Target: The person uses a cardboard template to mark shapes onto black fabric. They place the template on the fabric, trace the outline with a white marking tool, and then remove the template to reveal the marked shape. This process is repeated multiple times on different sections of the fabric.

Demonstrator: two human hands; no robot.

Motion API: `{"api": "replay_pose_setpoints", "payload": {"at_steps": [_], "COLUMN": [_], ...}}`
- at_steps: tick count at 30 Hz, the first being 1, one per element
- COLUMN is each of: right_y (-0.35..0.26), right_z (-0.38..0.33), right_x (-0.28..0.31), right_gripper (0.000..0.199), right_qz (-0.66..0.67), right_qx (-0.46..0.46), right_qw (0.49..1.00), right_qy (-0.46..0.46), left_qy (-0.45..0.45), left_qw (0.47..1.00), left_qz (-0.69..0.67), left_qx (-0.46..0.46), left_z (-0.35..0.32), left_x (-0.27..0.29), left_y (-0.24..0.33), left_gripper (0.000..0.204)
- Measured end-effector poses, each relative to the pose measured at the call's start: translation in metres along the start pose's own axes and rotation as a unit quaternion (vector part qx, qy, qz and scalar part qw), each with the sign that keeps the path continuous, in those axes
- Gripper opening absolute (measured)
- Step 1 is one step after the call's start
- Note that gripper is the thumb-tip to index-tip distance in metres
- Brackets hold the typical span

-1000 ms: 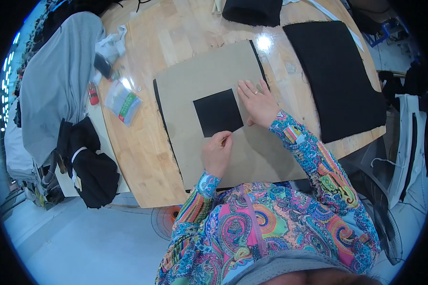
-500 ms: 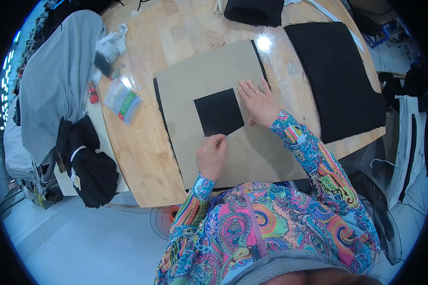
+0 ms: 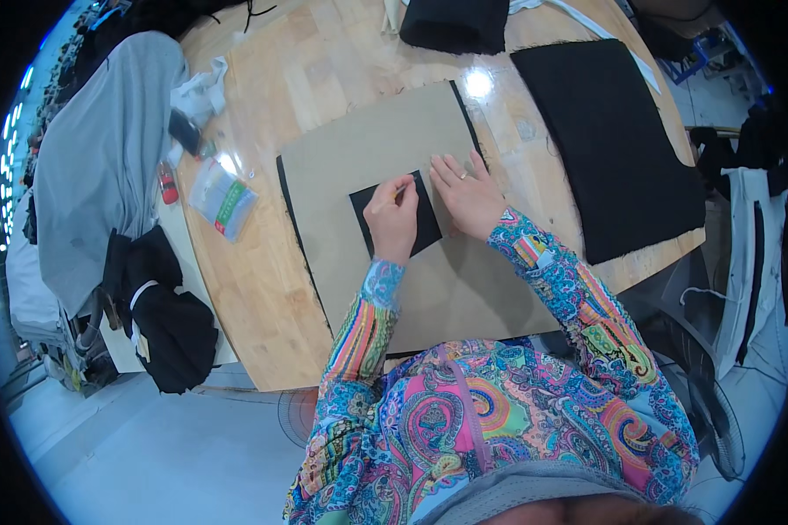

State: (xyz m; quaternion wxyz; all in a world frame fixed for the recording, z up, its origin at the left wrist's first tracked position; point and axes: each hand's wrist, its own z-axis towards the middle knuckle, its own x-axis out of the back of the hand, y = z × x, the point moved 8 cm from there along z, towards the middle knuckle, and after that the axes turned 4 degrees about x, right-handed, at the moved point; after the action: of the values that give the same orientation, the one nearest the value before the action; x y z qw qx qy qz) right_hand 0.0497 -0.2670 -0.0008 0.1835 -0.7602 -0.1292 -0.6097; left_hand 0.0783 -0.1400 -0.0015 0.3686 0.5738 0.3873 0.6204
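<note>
A large beige sheet (image 3: 341, 131) lies on the table, with black fabric (image 3: 291, 210) showing along its left and right edges. In its middle is a black, roughly square area (image 3: 425, 232) with a slanted lower edge; whether it is an opening or a separate piece, I cannot tell. My left hand (image 3: 391, 220) is over this black area, fingers pinched near its top edge. A small thin thing seems to be between the fingertips, too small to name. Beside it on the right, my right hand (image 3: 469, 199) lies flat on the beige sheet, fingers stretched out.
A black fabric panel (image 3: 613, 149) lies on the wooden table (image 3: 254, 297) to the right, and a folded black cloth (image 3: 455, 24) at the far edge. On the left are a clear plastic packet (image 3: 223, 199), a red object (image 3: 167, 184), grey cloth (image 3: 105, 175) and bundled black cloth (image 3: 171, 324).
My left hand has moved from the lower edge of the black area up to its top edge, still pinched. My right hand stays flat on the sheet. The whole view has shifted slightly.
</note>
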Motion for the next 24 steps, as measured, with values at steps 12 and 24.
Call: {"api": "replay_pose_setpoints", "payload": {"at_steps": [12,24], "right_y": [0.002,0.005], "right_z": [-0.002,-0.001], "right_x": [0.000,-0.006], "right_gripper": [0.101,0.098], "right_qz": [0.040,0.027], "right_qx": [-0.018,-0.014], "right_qw": [0.999,0.999], "right_qy": [-0.027,0.010], "left_qy": [-0.014,-0.061], "left_qw": [0.999,0.983], "left_qz": [0.036,0.115], "left_qx": [0.025,-0.132], "left_z": [0.007,-0.028], "left_x": [-0.013,-0.009], "left_y": [0.001,0.033], "left_gripper": [0.014,0.010]}}
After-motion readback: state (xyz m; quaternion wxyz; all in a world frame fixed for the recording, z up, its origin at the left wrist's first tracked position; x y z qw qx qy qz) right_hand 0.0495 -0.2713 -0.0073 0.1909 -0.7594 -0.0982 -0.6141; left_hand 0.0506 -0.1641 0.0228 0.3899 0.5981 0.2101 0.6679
